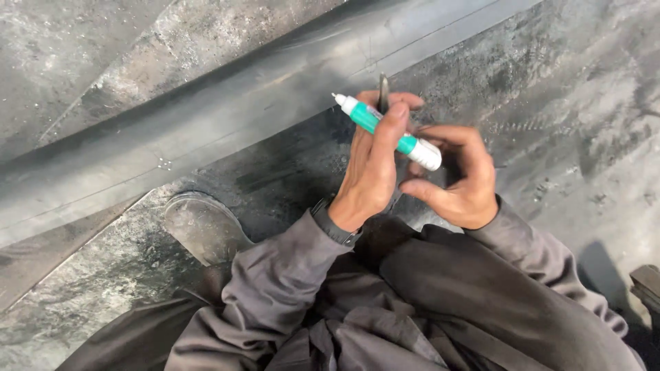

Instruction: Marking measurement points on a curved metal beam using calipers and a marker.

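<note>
My left hand (375, 165) grips a green and white marker pen (388, 132) together with a thin dark metal tool (383, 93) that sticks up between the fingers. The marker's white tip points up and left, near the edge of a long black rubber tube (227, 117) that runs diagonally across the floor. My right hand (460, 178) is curled beside the left, its fingers closed at the capped white end of the marker. Both arms wear grey sleeves, and a dark band sits on my left wrist (335, 223).
A dusty shoe (203, 227) rests on the stained grey concrete floor (570, 103) just below the tube. My grey-trousered knees fill the lower frame. A dark object (646, 285) pokes in at the right edge.
</note>
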